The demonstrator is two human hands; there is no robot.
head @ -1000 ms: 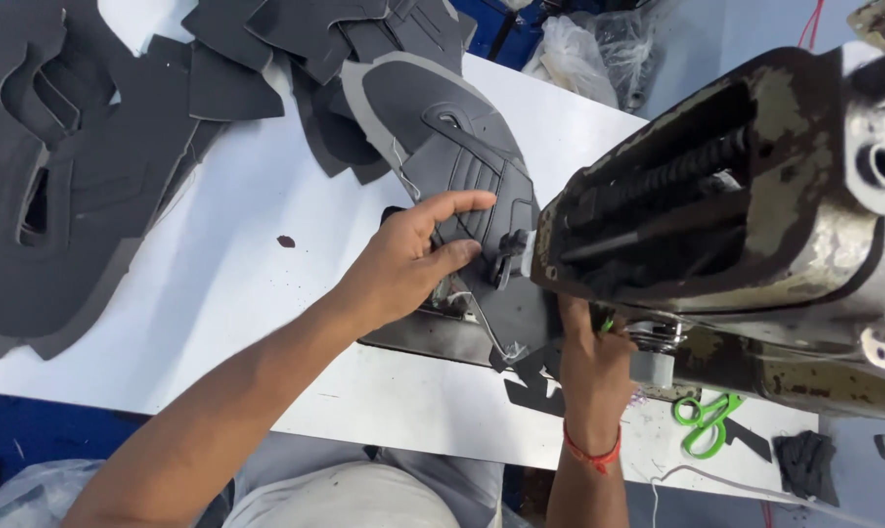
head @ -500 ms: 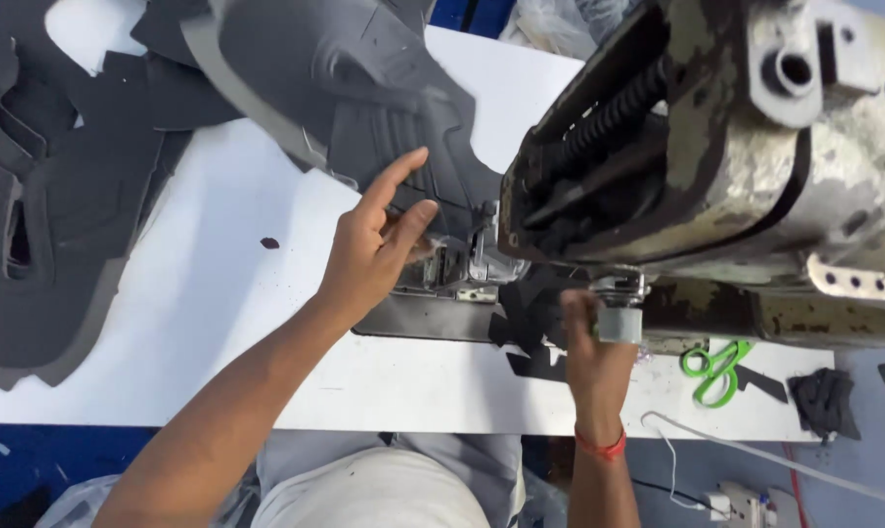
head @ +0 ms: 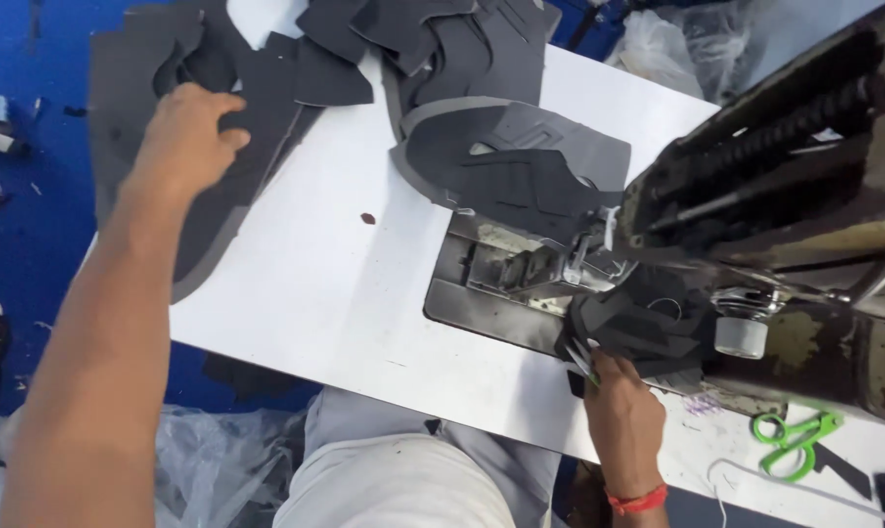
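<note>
Left hand [head: 183, 132] lies spread, grip wide, on the grey stack [head: 159, 108]; right hand [head: 623, 416] pinches dark pieces [head: 638, 328] beside the sewing machine [head: 785, 196].

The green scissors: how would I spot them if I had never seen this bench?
Start at the big dark sewing machine on the white table. Follow the table's near edge past the right hand to the corner below the machine. There lie the green scissors, the only bright green thing among grey fabric pieces.
</note>
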